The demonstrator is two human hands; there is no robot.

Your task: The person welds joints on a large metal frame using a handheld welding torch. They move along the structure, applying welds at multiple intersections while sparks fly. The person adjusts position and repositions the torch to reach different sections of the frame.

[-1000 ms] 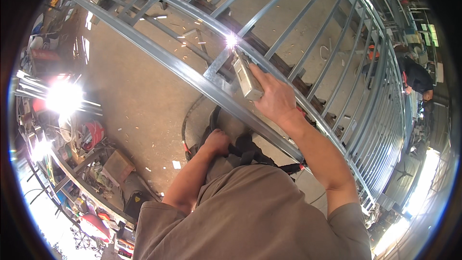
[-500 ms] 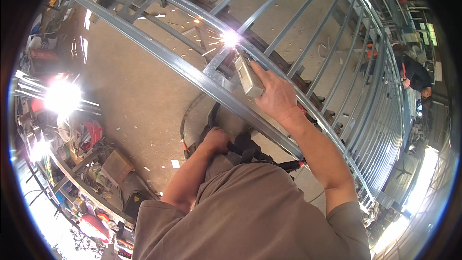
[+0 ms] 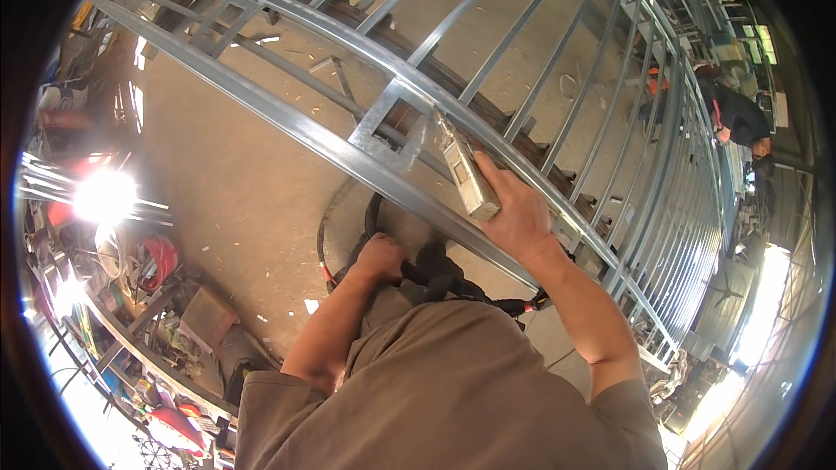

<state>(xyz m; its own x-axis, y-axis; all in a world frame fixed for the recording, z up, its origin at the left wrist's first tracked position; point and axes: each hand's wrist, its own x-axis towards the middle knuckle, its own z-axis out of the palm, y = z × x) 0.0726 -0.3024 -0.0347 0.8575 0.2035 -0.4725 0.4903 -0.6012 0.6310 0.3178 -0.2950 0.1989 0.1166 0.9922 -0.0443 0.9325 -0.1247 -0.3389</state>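
Grasps a boxy, worn metal tool (image 3: 471,184) in the right hand (image 3: 518,218), gripping round its rear right side, fingers partly out of sight. Holds it tilted, narrow front end aimed up-left at the far rail (image 3: 340,28) of a silvery metal frame. Ends just beside or against that rail; cannot tell which. Sits over the gap between far rail and near rail (image 3: 287,120), close to a flat metal piece with a square opening (image 3: 377,115) spanning both rails.

Curls the left hand (image 3: 381,258) into a loose fist low in front of the torso, on the near side of the near rail. Rests next to a thick black cable (image 3: 372,216) and an unclear dark bundle (image 3: 440,274); cannot tell whether grasping either, fingers mostly hidden.

Runs many parallel crossbars (image 3: 522,28) away from the far rail, above dark brown beams (image 3: 447,78). Shows brown floor (image 3: 218,157) below, dotted with small scraps. Loops a thinner cable (image 3: 321,239) left of the left hand.

Shows to the far right a person in a dark top (image 3: 740,117), bent near the bars. Includes at left a white glare (image 3: 104,198), a red rounded thing (image 3: 158,263) and a brown box (image 3: 209,312) amid clutter.
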